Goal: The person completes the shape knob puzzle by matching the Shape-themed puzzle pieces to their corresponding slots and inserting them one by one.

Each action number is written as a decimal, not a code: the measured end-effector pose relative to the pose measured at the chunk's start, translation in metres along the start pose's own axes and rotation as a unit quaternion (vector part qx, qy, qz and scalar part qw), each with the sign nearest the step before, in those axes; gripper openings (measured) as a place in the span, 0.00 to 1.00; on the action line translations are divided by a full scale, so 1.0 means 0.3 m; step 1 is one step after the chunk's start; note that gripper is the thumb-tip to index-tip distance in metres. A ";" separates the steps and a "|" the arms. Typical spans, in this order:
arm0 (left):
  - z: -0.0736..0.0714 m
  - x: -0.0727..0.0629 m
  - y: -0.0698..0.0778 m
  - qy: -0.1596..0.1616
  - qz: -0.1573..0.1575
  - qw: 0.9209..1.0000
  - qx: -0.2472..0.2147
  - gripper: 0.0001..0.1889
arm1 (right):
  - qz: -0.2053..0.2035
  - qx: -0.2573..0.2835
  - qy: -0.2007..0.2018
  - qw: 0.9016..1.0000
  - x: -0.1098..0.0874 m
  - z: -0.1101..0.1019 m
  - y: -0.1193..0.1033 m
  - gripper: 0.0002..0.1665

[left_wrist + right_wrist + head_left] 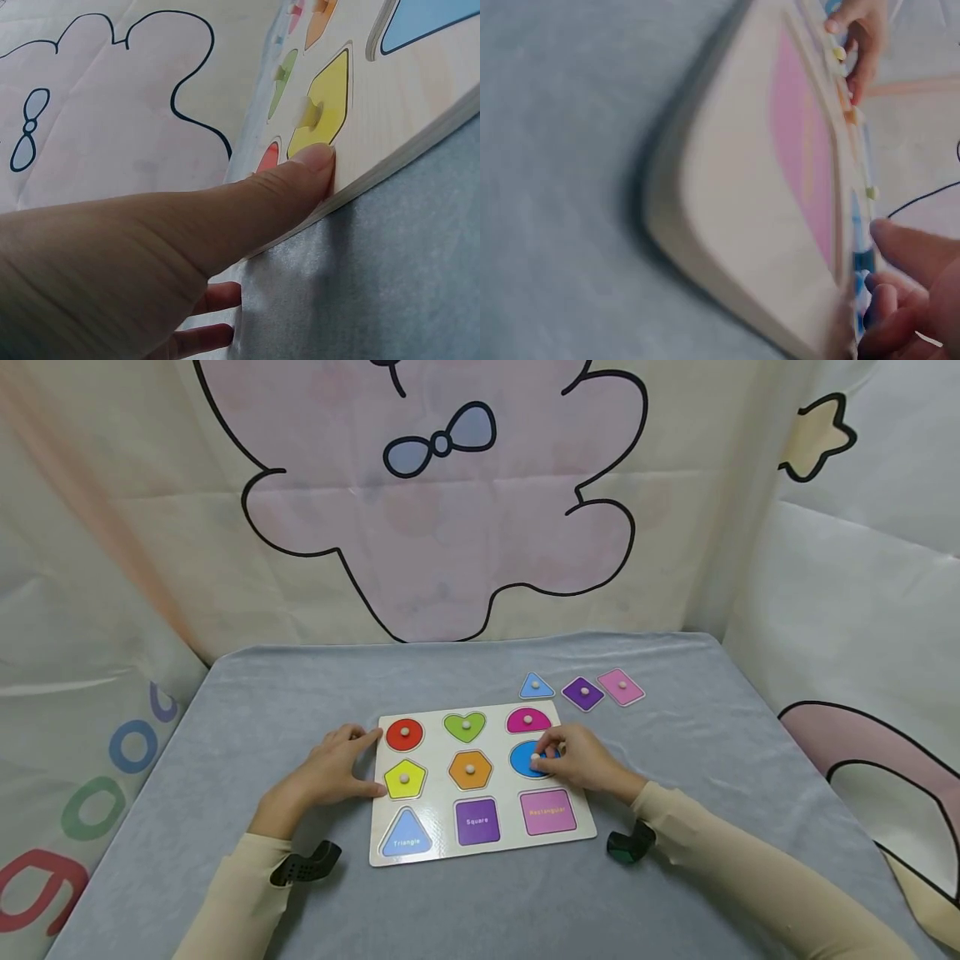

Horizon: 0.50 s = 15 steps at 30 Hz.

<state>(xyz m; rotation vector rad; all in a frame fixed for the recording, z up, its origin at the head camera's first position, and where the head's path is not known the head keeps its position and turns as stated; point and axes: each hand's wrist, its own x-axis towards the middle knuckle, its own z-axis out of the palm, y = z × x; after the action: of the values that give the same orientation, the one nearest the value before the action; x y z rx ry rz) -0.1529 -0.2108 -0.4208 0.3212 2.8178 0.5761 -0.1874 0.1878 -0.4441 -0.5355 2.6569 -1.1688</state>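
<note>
A white wooden shape puzzle board (438, 856) lies on the table. My right hand (588, 764) pinches the small knob of the blue oval piece (522, 760), which sits at its place in the middle row; the fingers cover part of it. At the board's left edge rests my left hand (318, 770), its straight thumb (289, 184) on the board beside the yellow pentagon piece (330, 105) and the other fingers near the top corner. Knobbed red circle (397, 739), green heart (457, 727), magenta semicircle (517, 724) and orange hexagon (459, 774) pieces are in the board.
Three knobbed pieces lie behind the board at the right: a blue triangle (528, 691), a purple square (576, 693) and a pink rectangle (628, 693). The board's front row shows printed recesses labelled Triangle (407, 828), Square (477, 833) and Rectangular (547, 823). Grey cloth (480, 910) covers the table.
</note>
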 end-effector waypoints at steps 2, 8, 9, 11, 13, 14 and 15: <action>0.002 -0.001 -0.001 0.000 -0.001 1.000 0.000 0.52 | 0.005 0.008 -0.003 1.000 0.004 -0.013 0.004 0.08; 0.000 0.000 -0.001 -0.002 -0.002 1.000 -0.001 0.52 | 0.001 0.017 0.024 1.000 0.034 -0.070 0.017 0.12; -0.001 0.000 0.000 -0.001 -0.002 1.000 -0.001 0.52 | -0.005 0.020 0.030 0.999 0.041 -0.080 0.018 0.13; -0.002 0.001 0.000 -0.001 -0.002 1.000 -0.001 0.52 | -0.010 0.031 0.037 0.999 0.055 -0.096 0.021 0.13; -0.003 0.001 0.000 -0.001 -0.003 1.000 -0.002 0.52 | -0.008 0.036 0.041 0.998 0.069 -0.106 0.026 0.14; -0.002 0.001 0.000 -0.002 -0.003 1.000 -0.001 0.52 | -0.004 0.038 0.043 0.998 0.075 -0.110 0.029 0.14; -0.002 0.000 -0.001 -0.002 -0.004 1.000 -0.001 0.52 | -0.002 0.041 0.044 0.998 0.082 -0.112 0.031 0.14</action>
<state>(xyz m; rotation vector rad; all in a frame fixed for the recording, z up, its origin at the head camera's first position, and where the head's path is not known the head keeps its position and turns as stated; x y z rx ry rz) -0.1531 -0.2111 -0.4204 0.3108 2.8123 0.5768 -0.2227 0.2063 -0.4290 -0.4857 2.6685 -1.3245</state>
